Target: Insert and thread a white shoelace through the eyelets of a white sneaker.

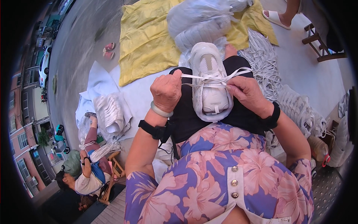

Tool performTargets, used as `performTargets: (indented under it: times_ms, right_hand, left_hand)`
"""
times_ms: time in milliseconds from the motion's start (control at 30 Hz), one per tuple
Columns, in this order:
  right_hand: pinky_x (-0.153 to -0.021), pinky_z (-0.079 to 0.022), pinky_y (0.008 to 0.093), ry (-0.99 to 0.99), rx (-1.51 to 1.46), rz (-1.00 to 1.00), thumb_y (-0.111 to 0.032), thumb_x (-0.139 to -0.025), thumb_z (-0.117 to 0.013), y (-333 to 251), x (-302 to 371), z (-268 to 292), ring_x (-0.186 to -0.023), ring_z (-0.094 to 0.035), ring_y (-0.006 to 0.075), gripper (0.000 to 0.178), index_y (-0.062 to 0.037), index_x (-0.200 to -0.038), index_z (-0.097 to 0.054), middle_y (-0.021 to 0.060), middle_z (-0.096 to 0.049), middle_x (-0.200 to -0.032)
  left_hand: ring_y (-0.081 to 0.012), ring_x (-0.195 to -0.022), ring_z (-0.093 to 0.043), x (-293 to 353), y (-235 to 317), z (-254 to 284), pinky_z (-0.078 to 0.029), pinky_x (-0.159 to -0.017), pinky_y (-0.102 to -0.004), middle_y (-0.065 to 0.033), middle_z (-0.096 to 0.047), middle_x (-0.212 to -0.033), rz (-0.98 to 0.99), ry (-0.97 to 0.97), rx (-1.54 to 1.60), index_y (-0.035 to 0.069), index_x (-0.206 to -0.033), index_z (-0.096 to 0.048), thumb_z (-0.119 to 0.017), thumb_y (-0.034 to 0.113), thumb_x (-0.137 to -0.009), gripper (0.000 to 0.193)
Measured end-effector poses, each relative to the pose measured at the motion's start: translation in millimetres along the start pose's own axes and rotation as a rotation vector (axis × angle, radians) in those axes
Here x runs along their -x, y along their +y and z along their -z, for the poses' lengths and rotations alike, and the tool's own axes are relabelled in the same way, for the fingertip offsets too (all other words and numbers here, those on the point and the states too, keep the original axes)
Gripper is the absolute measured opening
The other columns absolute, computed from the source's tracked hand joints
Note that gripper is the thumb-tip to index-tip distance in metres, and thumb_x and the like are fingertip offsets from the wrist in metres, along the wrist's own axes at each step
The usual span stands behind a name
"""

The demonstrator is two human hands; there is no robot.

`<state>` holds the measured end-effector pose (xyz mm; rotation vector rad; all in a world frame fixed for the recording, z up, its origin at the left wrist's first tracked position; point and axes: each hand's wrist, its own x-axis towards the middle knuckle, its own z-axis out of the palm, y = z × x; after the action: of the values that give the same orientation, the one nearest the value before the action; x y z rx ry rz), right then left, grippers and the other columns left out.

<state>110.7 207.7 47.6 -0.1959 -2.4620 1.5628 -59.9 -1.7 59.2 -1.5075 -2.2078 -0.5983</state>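
Observation:
A white sneaker (209,63) rests on my lap, its toe pointing away from me and its opening near my waist. White laces (213,79) cross over its tongue in a loose tangle. My left hand (166,89), with a pale bangle at the wrist, is closed on a lace pulled taut to the left. On the other side my right hand (249,93) pinches a lace between thumb and fingers, and a lace loop stands up beyond it. Both hands are beside the shoe, apart from each other.
Beyond my knees a yellow sheet (145,41) lies under plastic-wrapped white shoes (201,24). A heap of white laces (261,56) and a row of white shoes (298,108) are at right, near a wooden stool (317,43). At left another person (91,175) sits by stacked white pieces (110,114).

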Motion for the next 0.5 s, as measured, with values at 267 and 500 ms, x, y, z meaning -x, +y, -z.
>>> performTargets:
  times_ms: [267,500]
  right_hand:
    - [-0.051,-0.034,0.0210,0.040,-0.232,-0.410,-0.012,-0.086,-0.058,-17.1,47.0,46.0,-0.058,-0.040,0.0035,0.015,0.0001,-0.076,-0.059,-0.0050,-0.048,-0.061]
    - [-0.059,-0.033,0.0192,0.339,-0.125,-0.527,-0.013,-0.087,-0.057,10.5,148.2,130.3,-0.066,-0.041,0.0029,0.013,-0.0020,-0.080,-0.059,-0.0065,-0.049,-0.068]
  left_hand:
    - [-0.0066,-0.053,-0.053,-10.9,2.5,-11.1,-0.042,-0.047,-0.0179,-0.0023,-0.060,-0.068,0.950,0.204,0.836,0.001,-0.093,-0.059,-0.049,0.010,-0.090,0.014]
    - [-0.0038,-0.049,-0.046,25.1,21.6,-39.5,-0.038,-0.044,-0.0179,0.0005,-0.057,-0.066,0.999,-0.069,0.780,0.002,-0.087,-0.059,-0.053,0.011,-0.087,0.011]
